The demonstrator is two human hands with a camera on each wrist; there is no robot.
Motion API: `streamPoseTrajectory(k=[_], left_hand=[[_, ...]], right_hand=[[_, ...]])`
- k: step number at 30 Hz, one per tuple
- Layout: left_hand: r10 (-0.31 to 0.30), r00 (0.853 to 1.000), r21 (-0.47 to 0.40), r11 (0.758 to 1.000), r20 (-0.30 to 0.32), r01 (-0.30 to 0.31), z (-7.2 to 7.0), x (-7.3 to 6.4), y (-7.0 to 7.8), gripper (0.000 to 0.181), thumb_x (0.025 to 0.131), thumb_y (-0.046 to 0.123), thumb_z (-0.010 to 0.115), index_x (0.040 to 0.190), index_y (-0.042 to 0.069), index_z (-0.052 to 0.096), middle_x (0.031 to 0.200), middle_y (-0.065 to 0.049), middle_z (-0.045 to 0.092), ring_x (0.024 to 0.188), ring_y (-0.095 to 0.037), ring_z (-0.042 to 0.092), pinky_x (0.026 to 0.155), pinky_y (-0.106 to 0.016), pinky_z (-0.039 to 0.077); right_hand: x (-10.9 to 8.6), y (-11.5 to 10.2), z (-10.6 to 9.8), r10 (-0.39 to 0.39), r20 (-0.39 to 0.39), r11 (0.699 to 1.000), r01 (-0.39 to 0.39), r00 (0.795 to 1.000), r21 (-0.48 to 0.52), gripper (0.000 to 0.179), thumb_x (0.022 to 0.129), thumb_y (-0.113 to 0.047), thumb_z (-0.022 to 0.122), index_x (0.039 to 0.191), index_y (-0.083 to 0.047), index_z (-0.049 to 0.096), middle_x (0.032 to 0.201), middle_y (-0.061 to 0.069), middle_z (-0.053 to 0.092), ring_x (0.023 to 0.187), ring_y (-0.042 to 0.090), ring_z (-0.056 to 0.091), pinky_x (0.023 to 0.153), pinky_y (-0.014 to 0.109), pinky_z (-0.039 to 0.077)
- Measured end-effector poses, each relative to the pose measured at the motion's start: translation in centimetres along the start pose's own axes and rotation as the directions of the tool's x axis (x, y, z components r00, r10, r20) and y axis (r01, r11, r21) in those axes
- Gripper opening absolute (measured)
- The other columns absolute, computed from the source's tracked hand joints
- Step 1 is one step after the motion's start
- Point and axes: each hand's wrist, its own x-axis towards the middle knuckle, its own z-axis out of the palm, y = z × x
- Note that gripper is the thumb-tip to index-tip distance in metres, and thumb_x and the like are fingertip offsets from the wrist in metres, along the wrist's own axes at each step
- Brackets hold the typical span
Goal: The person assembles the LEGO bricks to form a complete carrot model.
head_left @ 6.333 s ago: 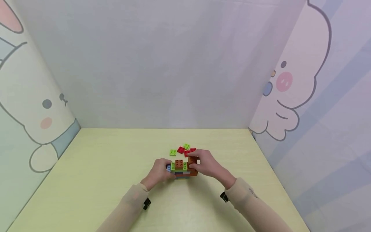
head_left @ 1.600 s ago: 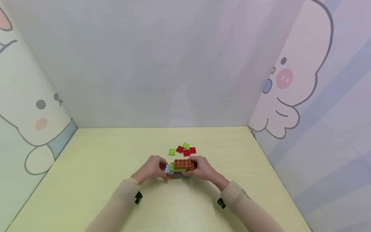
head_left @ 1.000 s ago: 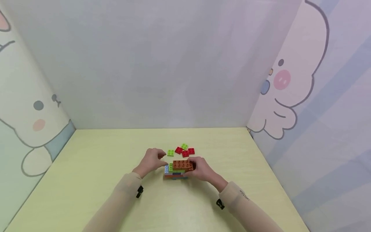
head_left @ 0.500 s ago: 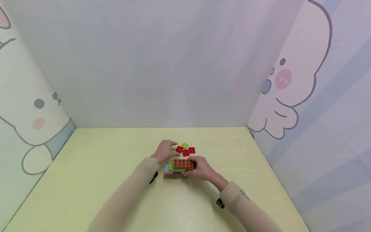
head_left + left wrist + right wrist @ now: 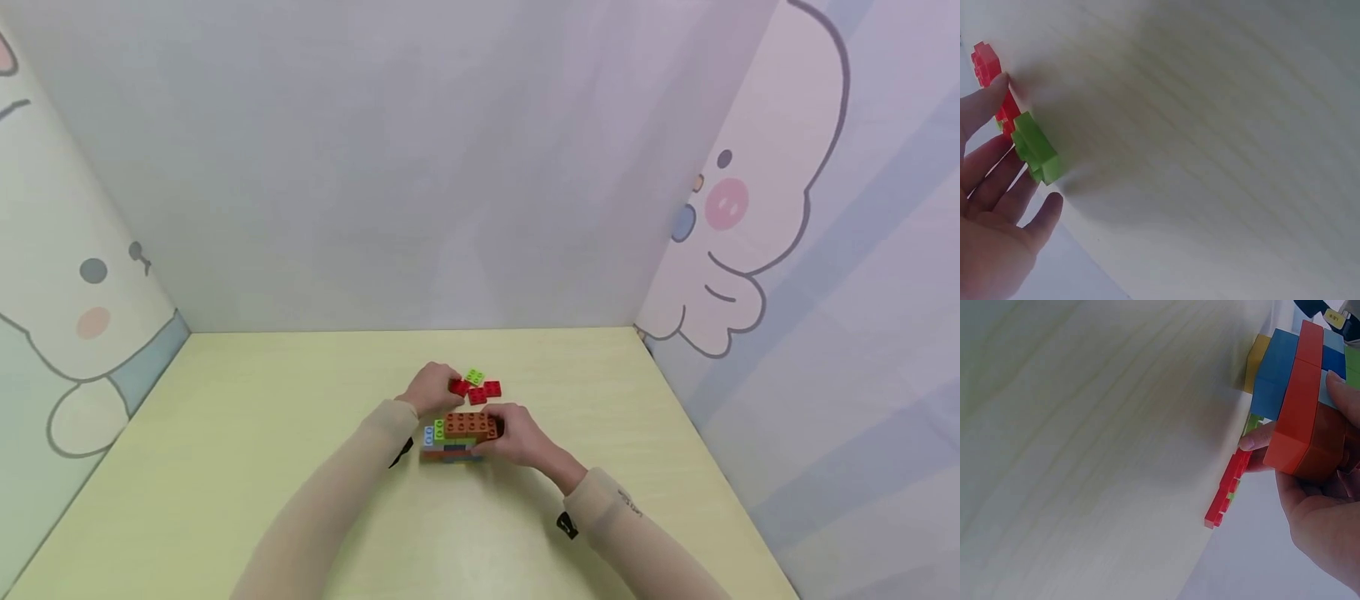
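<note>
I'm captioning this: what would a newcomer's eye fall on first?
Probably the multicoloured stack of studded plastic bricks in the person's right grip, below the head view's centre. Then the small square red plastic bricks just beyond it, and the large, grey-outlined white cartoon animal at upper right.

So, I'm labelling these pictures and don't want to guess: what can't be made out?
Head view: one green brick, hidden by the left hand.
Head view: one end of the stack, covered by the right hand.
Head view: the sleeve writing, too small and blurred.
Right wrist view: part of the stack, cut off by the right edge.
</note>
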Motion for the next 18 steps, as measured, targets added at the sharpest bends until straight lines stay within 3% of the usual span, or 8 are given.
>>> streamPoseTrajectory(k=[3,9,18], left_hand=[[-0.001,1.000,-0.007,1.000,-0.026,0.001,0.2,0.2,-0.3,0.037,0.080,0.024,0.078,0.110,0.003,0.070,0.102,-0.006,0.065,0.094,-0.021,0.056,0.085,-0.038,0.047],[0.055,0.997,-0.025,0.998,-0.059,-0.057,0.4,0.8,-1.1,0.021,0.077,0.018,0.080,0.091,0.006,0.071,0.086,-0.003,0.063,0.080,-0.018,0.055,0.072,-0.034,0.048],[0.031,0.997,-0.055,0.998,-0.074,-0.036,-1.3,0.1,0.2,0.018,0.077,0.013,0.079,0.091,0.007,0.071,0.088,-0.002,0.062,0.085,-0.020,0.054,0.077,-0.037,0.047]], right_hand=[[0.0,-0.1,0.0,-0.001,0.004,1.000,0.001,1.000,0.005,0.031,0.074,-0.023,0.084,0.098,-0.017,0.065,0.092,-0.008,0.061,0.084,0.013,0.056,0.073,0.029,0.049],[0.1,0.0,0.0,0.009,-0.005,1.000,-0.009,1.000,-0.014,0.032,0.073,-0.024,0.084,0.098,-0.017,0.066,0.092,-0.008,0.061,0.084,0.013,0.056,0.073,0.029,0.048],[0.0,-0.1,0.0,0.016,-0.004,1.000,-0.016,1.000,-0.018,0.033,0.073,-0.024,0.085,0.098,-0.016,0.066,0.091,-0.008,0.061,0.083,0.013,0.056,0.073,0.030,0.048]])
